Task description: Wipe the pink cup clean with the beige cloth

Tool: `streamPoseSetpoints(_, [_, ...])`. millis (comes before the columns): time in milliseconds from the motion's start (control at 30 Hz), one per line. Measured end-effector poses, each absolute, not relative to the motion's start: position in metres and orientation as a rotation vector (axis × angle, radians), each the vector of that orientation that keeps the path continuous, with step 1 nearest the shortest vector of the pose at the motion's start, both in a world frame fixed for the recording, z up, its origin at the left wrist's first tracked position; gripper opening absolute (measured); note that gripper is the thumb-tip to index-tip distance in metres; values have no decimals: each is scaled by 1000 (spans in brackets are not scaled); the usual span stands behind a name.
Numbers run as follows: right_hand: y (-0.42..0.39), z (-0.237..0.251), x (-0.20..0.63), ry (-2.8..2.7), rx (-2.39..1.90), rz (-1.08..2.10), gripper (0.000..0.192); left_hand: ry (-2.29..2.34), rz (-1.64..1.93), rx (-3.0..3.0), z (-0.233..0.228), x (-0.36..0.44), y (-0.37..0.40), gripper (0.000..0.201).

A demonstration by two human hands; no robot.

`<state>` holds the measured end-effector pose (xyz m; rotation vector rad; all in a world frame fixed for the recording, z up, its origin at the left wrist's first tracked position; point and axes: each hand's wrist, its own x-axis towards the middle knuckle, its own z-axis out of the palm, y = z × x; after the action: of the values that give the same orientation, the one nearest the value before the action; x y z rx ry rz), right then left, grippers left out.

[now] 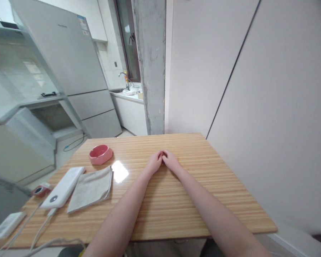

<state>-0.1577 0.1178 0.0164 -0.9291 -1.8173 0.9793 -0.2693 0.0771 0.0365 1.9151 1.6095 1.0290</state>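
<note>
My left hand [156, 159] and my right hand [170, 159] rest together near the far half of the wood-grain table [198, 210]. Both have their fingers curled in, and they touch each other at the thumbs and knuckles. A small dark gap shows between them, with no object visible in it. To the left of my hands lies a folded grey cloth [92, 187]. Farther left on the tabletop is a pink ashtray [101, 155] with notches in its rim.
A white power bank [64, 187] with a cable plugged in lies beside the cloth. A roll of tape [40, 190] and a white power strip [6, 226] sit at the left edge. Cables run along the near-left corner. A pale wall [278, 117] flanks the right side.
</note>
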Motion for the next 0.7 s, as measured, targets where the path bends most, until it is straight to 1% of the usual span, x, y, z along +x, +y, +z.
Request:
streamPoseSetpoints(67, [118, 16, -157, -1829, -923, 981, 32, 1628, 1031, 1928, 43, -276, 76, 25])
streamPoseSetpoints(133, [118, 15, -157, -1828, -942, 1001, 29, 1761, 1098, 1915, 58, -291, 72, 26])
streamPoseSetpoints(233, [118, 14, -157, -1811, -1004, 1026, 26, 2193, 1377, 1803, 87, -332, 59, 28])
streamPoseSetpoints(300, [119, 15, -158, -1804, -1027, 1022, 25, 2520, 1416, 1717, 103, -365, 47, 31])
streamPoseSetpoints(367, [119, 15, -158, -1805, -1030, 1015, 25, 2857, 1335, 1488, 109, -396, 36, 44])
streamPoseSetpoints(433, [120, 14, -159, -1816, -1025, 1004, 25, 3045, 1131, 1255, 104, -422, 26, 57])
streamPoseSetpoints(500, [120, 14, -159, -1829, -1022, 996, 24, 3063, 884, 1135, 94, -441, 19, 55])
streamPoseSetpoints(567, [120, 13, -159, -1829, -1020, 995, 24, 3043, 749, 1153, 84, -452, 15, 48])
streamPoseSetpoints(700, [121, 10, -159, -1816, -1017, 1013, 24, 2993, 702, 1277, 77, -461, 12, 41])
